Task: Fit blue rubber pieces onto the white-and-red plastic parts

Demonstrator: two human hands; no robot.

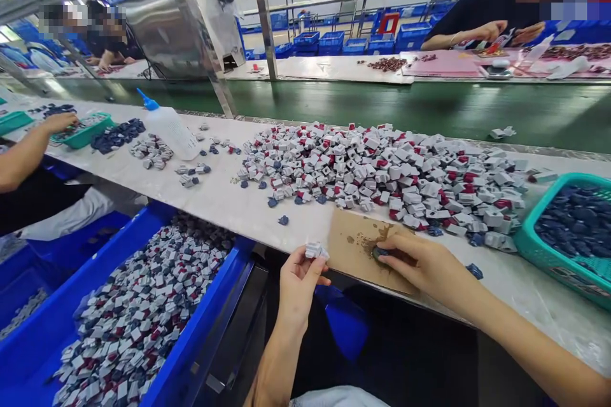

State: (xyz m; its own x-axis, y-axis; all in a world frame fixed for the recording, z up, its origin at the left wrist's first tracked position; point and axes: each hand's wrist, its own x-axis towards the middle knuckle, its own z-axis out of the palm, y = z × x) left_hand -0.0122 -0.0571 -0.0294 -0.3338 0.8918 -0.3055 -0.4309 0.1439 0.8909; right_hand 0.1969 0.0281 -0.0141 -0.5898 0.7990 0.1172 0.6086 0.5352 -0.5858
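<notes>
My left hand (303, 273) pinches a small white plastic part (315, 250) just above the front edge of the table. Over a brown cardboard sheet (346, 248) with dark wet stains, my right hand (410, 257) has its thumb and fingertips closed on a small dark part (380, 252), partly covered by the fingers. Behind both hands spreads a large heap of white and dark red plastic parts (382, 168). A lone dark blue part (283, 220) lies left of the cardboard, and another dark blue piece (474, 271) lies right of my right hand.
A teal basket (529, 229) of dark blue parts stands at the right. Below the table on the left is a blue bin (188, 331) full of assembled parts. A white squeeze bottle (172, 133) stands farther back. Beyond runs a green conveyor (296, 98); co-workers sit left and opposite.
</notes>
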